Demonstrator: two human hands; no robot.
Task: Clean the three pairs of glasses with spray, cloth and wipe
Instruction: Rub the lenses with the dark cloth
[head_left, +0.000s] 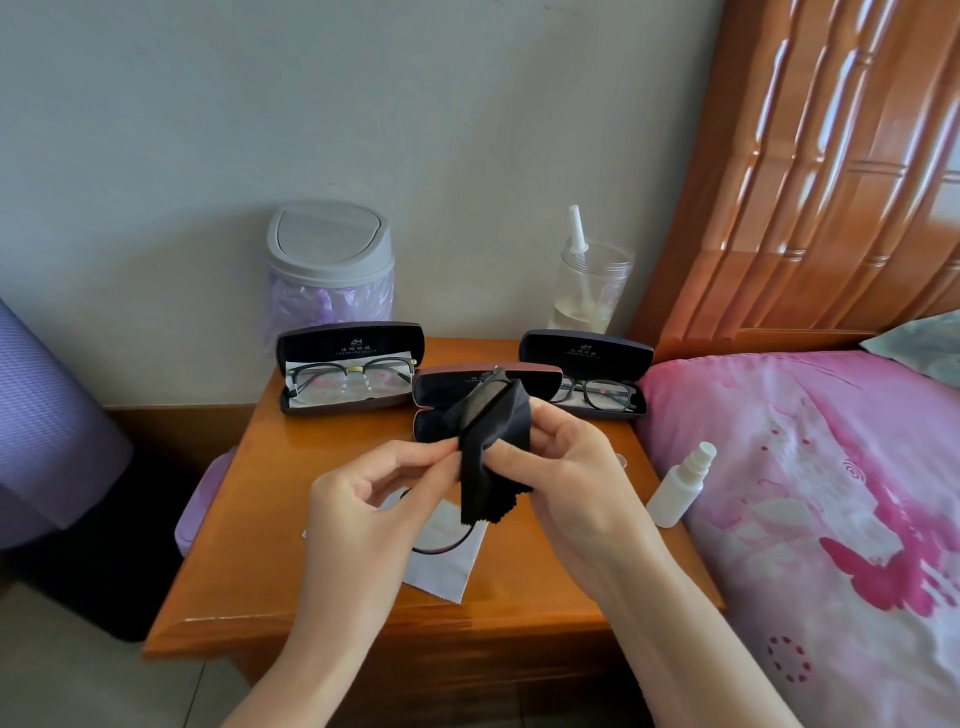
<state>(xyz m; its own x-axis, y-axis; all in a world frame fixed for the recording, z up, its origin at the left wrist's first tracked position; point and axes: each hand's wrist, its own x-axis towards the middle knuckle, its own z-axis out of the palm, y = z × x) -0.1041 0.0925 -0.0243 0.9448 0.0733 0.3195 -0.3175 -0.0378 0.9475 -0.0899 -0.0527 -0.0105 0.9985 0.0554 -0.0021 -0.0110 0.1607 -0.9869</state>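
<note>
The pink bed (810, 467) abuts the wooden nightstand (270, 545) along its 3 o'clock edge; bare wood lies toward 7. Open cases sit at 11 (350, 364), 12 (431, 397) and 1 (587, 358). At centre, the right hand (566, 457) grips the black cloth (491, 467) round the glasses (448, 543). The left hand (363, 499) pinches them at the cloth's edge. The spray bottle (678, 486) leans at 3.

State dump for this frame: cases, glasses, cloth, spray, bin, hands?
Left case: open, left glasses inside.
Middle case: open, no glasses visible inside.
Right case: open, right glasses inside.
Third glasses: out of case, mostly covered by cloth, one temple hanging below.
Black cloth: folded over the third glasses.
Left hand: pinches the cloth's edge.
Right hand: grips the cloth.
Spray bottle: lying on the bed.
Bin: lid closed.
</note>
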